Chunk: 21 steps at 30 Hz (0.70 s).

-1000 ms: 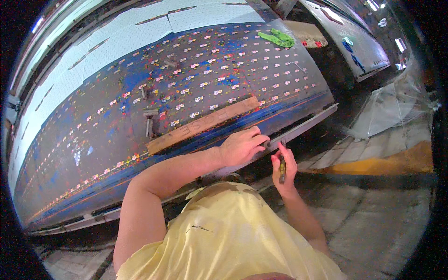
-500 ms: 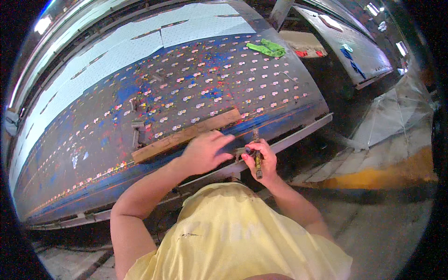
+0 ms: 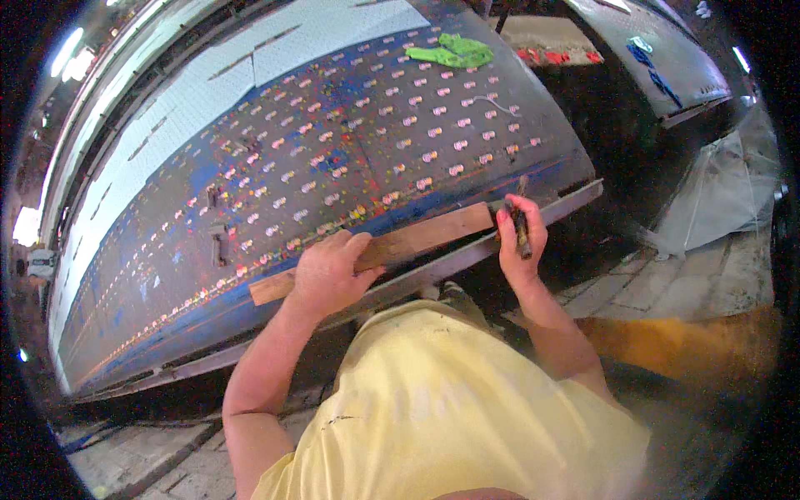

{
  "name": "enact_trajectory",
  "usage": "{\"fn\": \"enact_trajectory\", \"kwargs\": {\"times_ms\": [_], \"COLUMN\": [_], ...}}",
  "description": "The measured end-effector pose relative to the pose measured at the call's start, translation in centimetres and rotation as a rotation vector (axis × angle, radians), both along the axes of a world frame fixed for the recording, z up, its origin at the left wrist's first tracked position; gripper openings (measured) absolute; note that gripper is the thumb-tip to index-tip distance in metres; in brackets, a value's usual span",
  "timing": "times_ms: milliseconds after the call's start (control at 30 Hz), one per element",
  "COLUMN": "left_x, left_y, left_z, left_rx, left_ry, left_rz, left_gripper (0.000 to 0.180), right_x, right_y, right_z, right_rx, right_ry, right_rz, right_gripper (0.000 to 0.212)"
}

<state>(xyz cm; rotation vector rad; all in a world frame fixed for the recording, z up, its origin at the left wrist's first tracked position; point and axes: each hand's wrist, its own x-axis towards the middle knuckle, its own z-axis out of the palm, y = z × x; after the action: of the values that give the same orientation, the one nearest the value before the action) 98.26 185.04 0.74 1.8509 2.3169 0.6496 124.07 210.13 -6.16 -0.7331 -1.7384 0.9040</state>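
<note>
My left hand (image 3: 329, 271) is closed over the left part of a wooden plank (image 3: 437, 230), its thumb on the near side. The plank lies slantwise along the near edge of a long, dark, paint-stained table (image 3: 187, 254), by the metal rail (image 3: 429, 271). At the plank's right end, my right hand (image 3: 525, 240) is wrapped round a narrow dark tool (image 3: 522, 218) with worn brownish patches, held nearly upright. Part of the tool is hidden by my fingers, and its exact kind cannot be made out.
Rows of small printed motifs and paint specks cover the table. White sheets (image 3: 329, 35) lie on its far part, a green cloth (image 3: 454, 52) at the far right. Small dark blocks (image 3: 218, 244) sit on the surface. Clear plastic sheeting (image 3: 717, 187) and another table (image 3: 658, 54) stand to the right.
My left hand has come down onto the plank and gripped it. The plank has moved right and nearer, to the table's edge. My right hand has shifted right and up with the tool.
</note>
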Motion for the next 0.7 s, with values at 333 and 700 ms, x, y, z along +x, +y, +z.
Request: {"fn": "enact_trajectory", "kwargs": {"times_ms": [333, 700], "left_x": [4.9, 4.3], "left_y": [-3.6, -4.7], "left_z": [-2.9, -2.3], "left_rx": [-0.117, -0.120], "left_ry": [-0.089, -0.122], "left_rz": [0.116, 0.094], "left_gripper": [0.055, 0.053], "right_x": [4.7, 4.0], "right_y": [1.4, -1.3], "right_z": [-1.5, -0.8], "right_rx": [-0.100, 0.008], "right_ry": [-0.160, -0.337], "right_rz": [0.297, 0.322], "right_gripper": [0.029, 0.037]}}
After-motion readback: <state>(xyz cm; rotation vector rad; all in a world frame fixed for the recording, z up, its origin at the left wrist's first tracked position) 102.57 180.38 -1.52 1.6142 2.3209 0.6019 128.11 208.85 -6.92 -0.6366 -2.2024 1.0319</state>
